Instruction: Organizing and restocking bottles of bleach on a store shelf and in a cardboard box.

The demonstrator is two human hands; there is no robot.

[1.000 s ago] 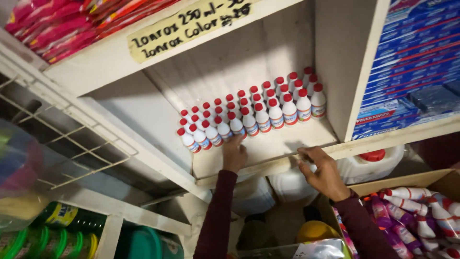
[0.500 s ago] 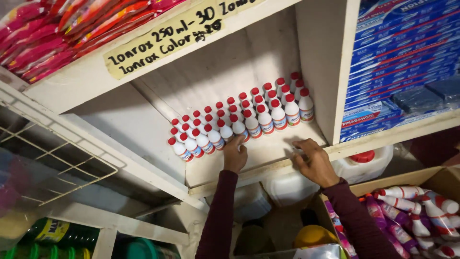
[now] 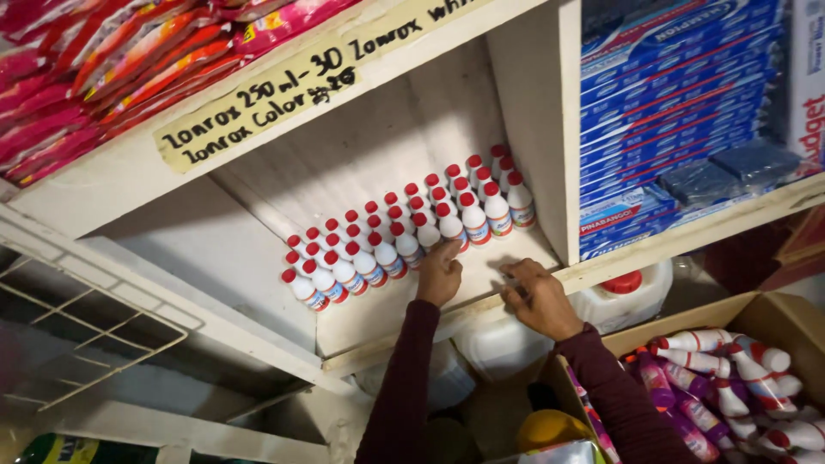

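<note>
Several small white bottles with red caps point(image 3: 404, 232) stand in rows on a white wooden shelf point(image 3: 378, 314). My left hand point(image 3: 439, 273) reaches up to the front row, its fingertips against a bottle there; it holds nothing that I can see. My right hand point(image 3: 537, 296) rests on the shelf's front edge to the right, fingers curled and spread on the board. Both arms wear dark maroon sleeves.
A cardboard box point(image 3: 756, 314) at lower right holds more red-capped bottles point(image 3: 730, 387), lying down. White jugs point(image 3: 623, 301) sit under the shelf. Blue packets point(image 3: 679, 120) fill the right compartment, pink and red packets point(image 3: 103, 77) the top left. A wire rack point(image 3: 94, 309) hangs at left.
My right hand has slid a little left along the shelf edge. My left hand stays at the front row of bottles. The view has shifted slightly.
</note>
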